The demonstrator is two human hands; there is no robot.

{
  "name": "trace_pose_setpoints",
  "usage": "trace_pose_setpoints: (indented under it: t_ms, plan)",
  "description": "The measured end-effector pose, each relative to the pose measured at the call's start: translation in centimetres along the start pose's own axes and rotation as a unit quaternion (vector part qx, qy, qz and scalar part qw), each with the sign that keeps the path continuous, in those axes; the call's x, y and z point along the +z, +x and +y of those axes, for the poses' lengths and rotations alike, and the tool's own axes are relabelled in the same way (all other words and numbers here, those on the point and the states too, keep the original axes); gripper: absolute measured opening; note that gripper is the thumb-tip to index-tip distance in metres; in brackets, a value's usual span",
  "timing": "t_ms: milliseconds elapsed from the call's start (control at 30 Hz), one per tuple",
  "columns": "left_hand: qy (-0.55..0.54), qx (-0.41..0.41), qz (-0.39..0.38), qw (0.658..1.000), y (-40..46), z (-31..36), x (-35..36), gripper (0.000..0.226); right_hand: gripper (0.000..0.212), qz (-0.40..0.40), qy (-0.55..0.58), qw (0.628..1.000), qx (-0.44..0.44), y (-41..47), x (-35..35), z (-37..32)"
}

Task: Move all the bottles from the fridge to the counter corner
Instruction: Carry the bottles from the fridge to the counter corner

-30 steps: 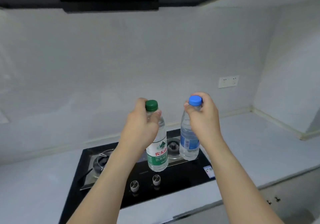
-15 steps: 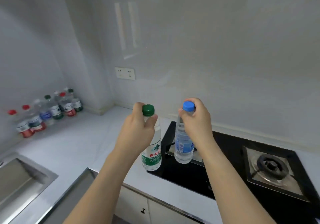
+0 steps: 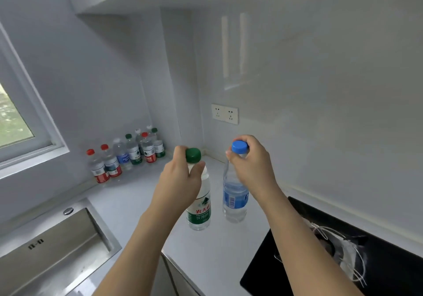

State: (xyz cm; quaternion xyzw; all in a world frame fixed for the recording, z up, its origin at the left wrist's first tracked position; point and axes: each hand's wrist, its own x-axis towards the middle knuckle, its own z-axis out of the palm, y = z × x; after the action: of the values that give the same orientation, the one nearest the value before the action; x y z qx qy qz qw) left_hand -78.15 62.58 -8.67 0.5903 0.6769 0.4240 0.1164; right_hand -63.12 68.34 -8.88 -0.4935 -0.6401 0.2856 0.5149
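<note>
View swung to corner bottles point(image 3: 128, 156) | counter point(image 3: 137, 202) | hands' grip: green-capped bottle point(image 3: 199, 206), blue-capped bottle point(image 3: 235, 198)

hands grip a green-capped bottle point(image 3: 199, 206) and a blue-capped bottle point(image 3: 235, 195) above the counter point(image 3: 137, 195).

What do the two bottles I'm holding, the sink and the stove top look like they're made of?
Green-capped bottle and blue-capped bottle: clear, thin plastic, since the counter shows through them, with opaque plastic caps. Sink: brushed metal, likely stainless steel, with a dull grey sheen. Stove top: glossy black, probably glass, since it mirrors light streaks.
</note>
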Motion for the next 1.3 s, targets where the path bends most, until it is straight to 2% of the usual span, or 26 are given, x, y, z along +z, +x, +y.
trace_pose_setpoints:
  t_ms: [133, 333, 700, 1100, 1300]
  plan:
    - [-0.011, -0.014, 0.019, 1.000, 3.3, -1.1, 1.1, 0.020, 0.018, -0.015, 0.009, 1.000, -0.006, 3.5, 1.5, 1.3]
    - [0.004, -0.035, 0.003, 0.999, 7.7, -3.5, 2.8, 0.023, 0.018, -0.033, -0.001, 0.999, -0.001, 7.9, 3.9, 3.1]
    - [0.025, -0.012, -0.026, 0.999, 20.1, -12.5, 2.5, 0.025, 0.020, -0.053, -0.029, 0.998, 0.028, 16.5, 14.9, 5.1]
    - [0.048, -0.043, -0.019, 0.998, 29.9, -26.1, -3.2, 0.023, 0.019, -0.165, -0.079, 0.983, 0.021, 24.0, 31.5, 4.7]
    - [0.047, -0.080, 0.001, 0.996, 32.3, -32.1, -5.1, 0.022, 0.019, -0.272, -0.156, 0.949, 0.017, 26.4, 38.7, 4.9]
